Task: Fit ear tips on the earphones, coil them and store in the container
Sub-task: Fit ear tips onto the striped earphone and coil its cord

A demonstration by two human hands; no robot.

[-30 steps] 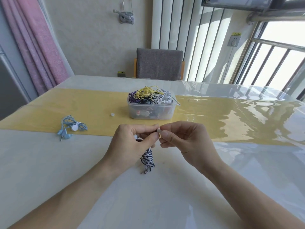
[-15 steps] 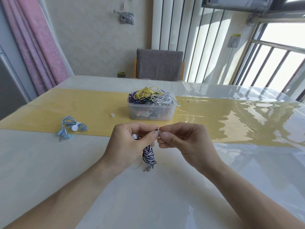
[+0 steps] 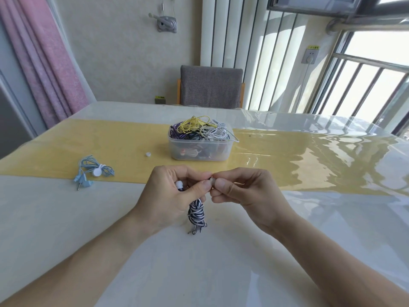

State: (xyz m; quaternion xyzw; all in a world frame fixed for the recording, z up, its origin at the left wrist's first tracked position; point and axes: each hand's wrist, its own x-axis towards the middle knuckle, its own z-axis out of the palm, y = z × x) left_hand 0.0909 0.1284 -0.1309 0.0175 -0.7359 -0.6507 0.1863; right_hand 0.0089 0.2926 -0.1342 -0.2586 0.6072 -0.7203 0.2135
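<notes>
1. Your left hand (image 3: 174, 196) grips the black-and-white striped earphones (image 3: 197, 212), thumb and forefinger pinching the top end while the coiled bundle hangs below your palm, its plug close to the table (image 3: 66, 229).
2. Your right hand (image 3: 243, 191) pinches a small pale ear tip (image 3: 212, 181) between thumb and forefinger, held right against your left fingertips.
3. One white-tipped earbud (image 3: 179, 185) pokes out between your left fingers.
4. Beyond your hands, the clear container (image 3: 199, 149) sits on the yellow runner (image 3: 110, 149), heaped with tangled yellow, white and purple cables.
5. One loose white ear tip (image 3: 148, 154) lies on the runner just left of the container.
6. Farther left, a coiled light-blue earphone set (image 3: 93, 172) lies at the runner's near edge, well apart from your hands.
7. Across the table stands a grey chair (image 3: 210, 87).
</notes>
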